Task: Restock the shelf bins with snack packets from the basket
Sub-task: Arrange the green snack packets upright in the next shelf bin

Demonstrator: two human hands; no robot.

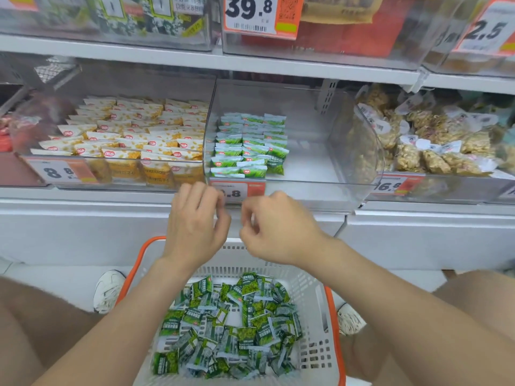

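A white basket with an orange rim (pixel 317 296) stands on the floor between my knees, filled with several loose green snack packets (pixel 231 327). Above it on the shelf a clear middle bin (pixel 328 151) holds neat rows of the same green packets (pixel 248 146) in its left part; its right part is bare. My left hand (pixel 195 224) and my right hand (pixel 276 229) hover side by side between basket and bin front, fingers loosely curled. Neither hand holds a packet that I can see.
The bin to the left holds several yellow and white packets (pixel 131 135). The bin to the right holds bags of brown snacks (pixel 429 140). Orange price tags (pixel 237 190) hang on the bin fronts. More bins sit on the upper shelf (pixel 167 59). My white shoes (pixel 108 291) flank the basket.
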